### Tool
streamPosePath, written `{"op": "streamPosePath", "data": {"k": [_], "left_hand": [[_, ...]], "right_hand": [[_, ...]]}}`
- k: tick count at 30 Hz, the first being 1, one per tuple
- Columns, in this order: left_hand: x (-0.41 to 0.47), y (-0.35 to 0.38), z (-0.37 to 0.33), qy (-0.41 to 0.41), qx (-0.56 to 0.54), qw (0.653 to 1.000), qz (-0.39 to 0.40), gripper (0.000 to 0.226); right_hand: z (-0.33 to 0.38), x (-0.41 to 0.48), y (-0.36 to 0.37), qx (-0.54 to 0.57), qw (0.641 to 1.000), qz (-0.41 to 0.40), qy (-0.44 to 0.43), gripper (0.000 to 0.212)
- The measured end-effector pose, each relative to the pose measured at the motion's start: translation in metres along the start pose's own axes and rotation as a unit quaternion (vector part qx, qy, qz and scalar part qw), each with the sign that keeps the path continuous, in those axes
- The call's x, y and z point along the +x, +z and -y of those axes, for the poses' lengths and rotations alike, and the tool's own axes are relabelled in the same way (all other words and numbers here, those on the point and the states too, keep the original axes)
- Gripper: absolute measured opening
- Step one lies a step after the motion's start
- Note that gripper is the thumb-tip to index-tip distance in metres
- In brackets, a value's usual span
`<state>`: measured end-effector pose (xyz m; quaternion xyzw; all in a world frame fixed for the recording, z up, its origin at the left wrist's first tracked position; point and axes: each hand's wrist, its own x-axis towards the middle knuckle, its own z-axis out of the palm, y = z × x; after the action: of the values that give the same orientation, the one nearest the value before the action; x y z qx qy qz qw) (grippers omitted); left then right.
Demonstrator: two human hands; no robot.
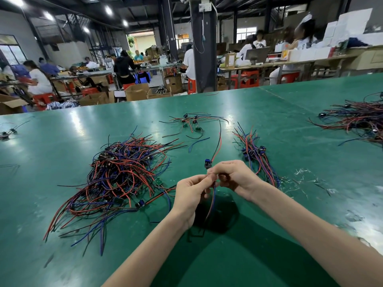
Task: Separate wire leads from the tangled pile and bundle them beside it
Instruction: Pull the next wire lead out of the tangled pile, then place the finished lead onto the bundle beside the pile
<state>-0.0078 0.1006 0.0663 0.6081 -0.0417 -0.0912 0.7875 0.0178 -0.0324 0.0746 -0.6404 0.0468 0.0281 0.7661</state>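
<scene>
Red-and-blue wire lead with a blue plug [213, 194] is hanging just right of the tangled red, blue and black wire pile [120, 175], curled fingers [204, 180] of left hand [189, 196] and right hand [235, 177] pinching it; its dangling tail is risking snagging the pile's stray ends

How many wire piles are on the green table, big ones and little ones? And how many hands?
Big tangled piles: 2
Tidy bundles: 1
Small loose clusters: 2
Wire lead held in both hands: 1
Hands: 2, left and right
Total: 8
</scene>
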Motion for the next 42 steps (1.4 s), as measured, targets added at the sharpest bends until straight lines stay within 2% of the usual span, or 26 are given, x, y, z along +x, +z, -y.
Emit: {"op": "streamPosePath", "data": {"k": [3,8,14,21,24,28,31,39,42], "left_hand": [[0.0,0.0,0.0,-0.003,0.009,1.0,0.009,0.014],[-0.007,0.006,0.002,0.008,0.055,0.996,0.067,0.018],[-0.015,0.012,0.002,0.039,0.104,0.985,0.132,0.01],[-0.02,0.01,0.003,0.025,0.134,0.974,0.182,0.009],[-0.022,0.011,0.005,0.021,0.142,0.967,0.212,0.006],[-0.02,0.009,0.004,0.017,0.142,0.964,0.225,0.01],[-0.02,0.009,0.004,0.017,0.143,0.962,0.233,0.013],[-0.019,0.01,0.006,-0.002,0.123,0.965,0.232,0.016],[-0.019,0.01,0.005,-0.013,0.113,0.966,0.231,0.016]], "right_hand": [[0.0,0.002,-0.001,-0.019,1.0,-0.025,0.001,0.02],[0.007,0.011,-0.015,0.021,0.995,-0.1,0.0,0.018],[0.019,0.02,-0.043,0.045,0.985,-0.169,0.002,0.016],[0.036,0.025,-0.054,-0.025,0.993,-0.118,-0.014,0.016],[0.044,0.031,-0.07,-0.038,0.989,-0.137,-0.03,0.018],[0.039,0.043,-0.102,-0.195,0.955,-0.217,-0.05,0.016],[0.034,0.049,-0.118,-0.267,0.928,-0.256,-0.044,0.014],[0.031,0.049,-0.119,-0.329,0.9,-0.278,-0.065,0.01],[0.028,0.048,-0.117,-0.37,0.879,-0.291,-0.07,0.016]]}}
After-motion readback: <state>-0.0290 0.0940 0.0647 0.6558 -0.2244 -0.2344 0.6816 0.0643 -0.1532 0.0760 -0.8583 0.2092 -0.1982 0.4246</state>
